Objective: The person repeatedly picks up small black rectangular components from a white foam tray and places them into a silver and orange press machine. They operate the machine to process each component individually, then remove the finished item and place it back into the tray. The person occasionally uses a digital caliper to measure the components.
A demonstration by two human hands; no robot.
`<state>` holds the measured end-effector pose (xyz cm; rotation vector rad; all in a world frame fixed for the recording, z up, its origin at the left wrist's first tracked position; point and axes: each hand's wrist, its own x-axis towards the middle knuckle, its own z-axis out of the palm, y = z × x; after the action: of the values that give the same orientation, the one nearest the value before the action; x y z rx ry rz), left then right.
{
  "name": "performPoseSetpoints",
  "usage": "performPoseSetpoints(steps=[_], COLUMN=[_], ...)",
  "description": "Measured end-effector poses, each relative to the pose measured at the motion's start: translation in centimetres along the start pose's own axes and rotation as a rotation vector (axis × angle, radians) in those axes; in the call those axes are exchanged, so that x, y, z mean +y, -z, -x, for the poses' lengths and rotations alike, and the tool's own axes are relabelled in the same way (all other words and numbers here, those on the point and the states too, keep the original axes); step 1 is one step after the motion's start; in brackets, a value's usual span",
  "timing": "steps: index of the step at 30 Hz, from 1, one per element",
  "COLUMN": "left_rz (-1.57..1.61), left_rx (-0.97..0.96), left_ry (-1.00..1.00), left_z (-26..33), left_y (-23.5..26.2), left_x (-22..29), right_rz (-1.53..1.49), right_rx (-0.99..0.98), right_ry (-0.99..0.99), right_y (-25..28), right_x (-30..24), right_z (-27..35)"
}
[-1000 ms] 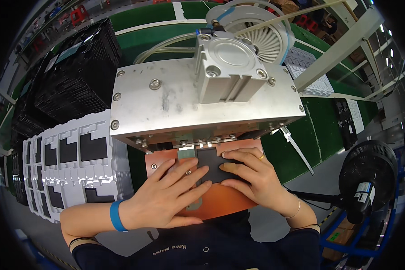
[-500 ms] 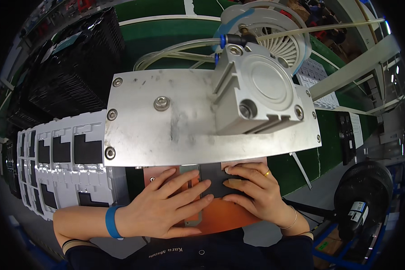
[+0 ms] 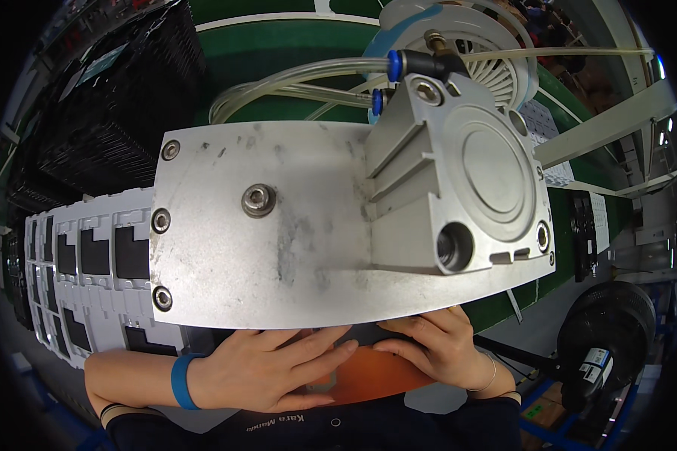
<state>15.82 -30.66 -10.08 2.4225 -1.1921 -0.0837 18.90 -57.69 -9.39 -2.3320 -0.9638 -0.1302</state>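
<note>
A silver metal plate (image 3: 210, 255) with a pneumatic cylinder (image 3: 496, 177) bolted on it covers much of the work below. Under its near edge lies an orange board (image 3: 380, 376), with a strip of a dark grey flat piece (image 3: 365, 334) showing above it. My left hand (image 3: 267, 372), wearing a blue wristband, lies palm down over the board's left side. Its fingers are spread, the upper ones partly hidden by the plate. My right hand (image 3: 440, 349) is bent beside the grey piece, thumb apart from the fingers. Its fingertips are partly covered, and I see nothing held.
White trays (image 3: 98, 301) with dark square parts stand at the left, below stacked black trays (image 3: 120, 98). Clear air hoses (image 3: 293, 75) run to the cylinder. Behind it is a white fan (image 3: 496, 71). A round black device (image 3: 605, 331) stands at the right.
The metal plate and cylinder appear larger and lower in view, now covering most of the grey piece and the upper fingers. Both hands stay in nearly the same place.
</note>
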Motion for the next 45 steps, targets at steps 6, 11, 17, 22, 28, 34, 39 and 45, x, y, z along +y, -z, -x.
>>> performPoseSetpoints(steps=[6,11,17,22,28,34,39,45], left_rz=[-0.027,0.015,0.005,-0.039,-0.016,-0.014,0.038,0.103], left_rx=[-0.032,-0.034,-0.044,-0.032,-0.036,-0.001,-0.014,0.146], left_ry=[-0.003,-0.002,0.003,-0.004,0.011,-0.005,-0.028,-0.031], left_z=[0.1,0.3,0.3,0.1,0.2,0.1,-0.2,-0.2], left_y=[0.1,-0.2,-0.3,0.0,-0.1,0.0,0.3,-0.1], left_x=[0.1,0.0,0.1,0.0,0.1,0.1,-0.1,-0.2], right_rz=[-0.019,-0.03,-0.032,-0.02,-0.026,-0.035,-0.055,-0.273], right_rx=[0.019,0.028,0.026,0.01,0.018,-0.029,-0.092,-0.116], right_ry=[0.001,-0.008,-0.003,-0.011,0.0,-0.045,-0.067,-0.151], right_y=[-0.2,-0.1,-0.2,0.0,-0.2,0.0,0.3,1.4], right_x=[0.1,0.0,0.1,0.0,0.1,-0.2,-0.1,-0.5], right_z=[0.1,0.0,0.0,-0.2,-0.1,0.2,-0.2,-1.0])
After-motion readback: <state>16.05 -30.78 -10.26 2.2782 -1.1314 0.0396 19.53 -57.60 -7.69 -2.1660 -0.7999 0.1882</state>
